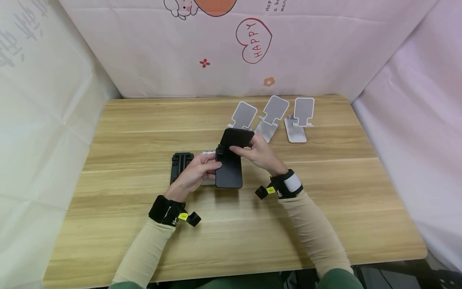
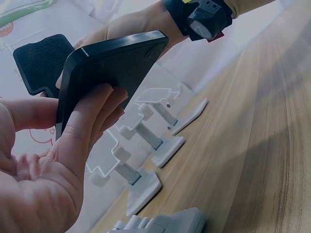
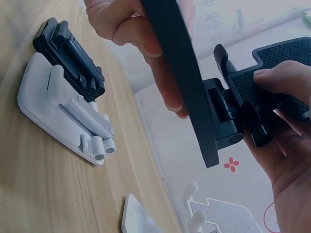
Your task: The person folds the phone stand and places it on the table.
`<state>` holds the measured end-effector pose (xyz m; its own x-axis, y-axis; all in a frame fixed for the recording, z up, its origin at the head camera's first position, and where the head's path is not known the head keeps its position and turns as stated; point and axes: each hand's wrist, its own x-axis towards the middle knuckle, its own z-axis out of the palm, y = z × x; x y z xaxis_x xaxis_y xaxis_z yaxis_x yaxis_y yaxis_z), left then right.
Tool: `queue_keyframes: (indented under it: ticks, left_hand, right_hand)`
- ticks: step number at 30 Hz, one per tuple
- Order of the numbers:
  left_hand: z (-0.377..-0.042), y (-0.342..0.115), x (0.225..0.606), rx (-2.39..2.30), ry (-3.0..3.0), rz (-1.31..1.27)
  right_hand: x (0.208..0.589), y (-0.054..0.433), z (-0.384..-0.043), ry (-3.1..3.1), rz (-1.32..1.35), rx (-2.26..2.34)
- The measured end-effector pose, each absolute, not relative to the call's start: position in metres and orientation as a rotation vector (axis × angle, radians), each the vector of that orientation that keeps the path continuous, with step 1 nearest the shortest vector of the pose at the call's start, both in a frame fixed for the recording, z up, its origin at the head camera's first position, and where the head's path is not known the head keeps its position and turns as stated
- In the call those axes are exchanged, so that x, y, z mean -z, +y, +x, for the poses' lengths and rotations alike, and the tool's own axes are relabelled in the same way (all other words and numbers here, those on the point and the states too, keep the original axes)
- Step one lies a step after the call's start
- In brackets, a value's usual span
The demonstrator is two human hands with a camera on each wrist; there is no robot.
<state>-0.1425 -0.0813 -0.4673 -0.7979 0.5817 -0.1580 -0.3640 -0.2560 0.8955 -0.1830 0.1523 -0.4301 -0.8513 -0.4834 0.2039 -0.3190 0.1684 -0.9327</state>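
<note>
Both hands hold a black folding phone stand [image 1: 229, 171] above the table. With thumb on one face and fingers on the other, my left hand [image 1: 195, 172] grips the stand's base by its left edge. My right hand [image 1: 262, 155] pinches the hinged upper plate [image 3: 245, 87], its thumb on the textured face. The plate is swung up from the base at the hinge [image 3: 226, 114]. Under and beside my left hand lie a folded white phone stand [image 3: 68, 111] and a folded black phone stand [image 1: 180, 163], the white one mostly hidden in the head view.
Three white phone stands stand unfolded at the back: a left one [image 1: 244, 114], a middle one [image 1: 271, 116] and a right one [image 1: 300, 120]. A printed white cloth [image 1: 162, 60] hangs behind the wooden table [image 1: 343, 208].
</note>
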Motion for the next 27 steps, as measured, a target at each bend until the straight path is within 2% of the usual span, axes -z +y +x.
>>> queue_keyframes:
  ticks: [11, 18, 23, 27]
  left_hand:
    - [-0.141, -0.080, 0.467, -2.096, 1.427, 0.287]
    - [-0.140, -0.080, 0.468, -2.115, 1.471, 0.247]
    - [-0.140, -0.081, 0.471, -2.126, 1.539, 0.199]
    - [-0.140, -0.081, 0.471, -2.116, 1.592, 0.187]
  right_hand:
    - [0.436, 0.153, -0.183, 2.314, -0.833, 1.795]
    - [0.438, 0.153, -0.181, 2.291, -0.957, 1.974]
    - [0.427, 0.154, -0.180, 2.403, -1.118, 2.150]
    - [0.415, 0.153, -0.179, 2.714, -1.335, 1.967]
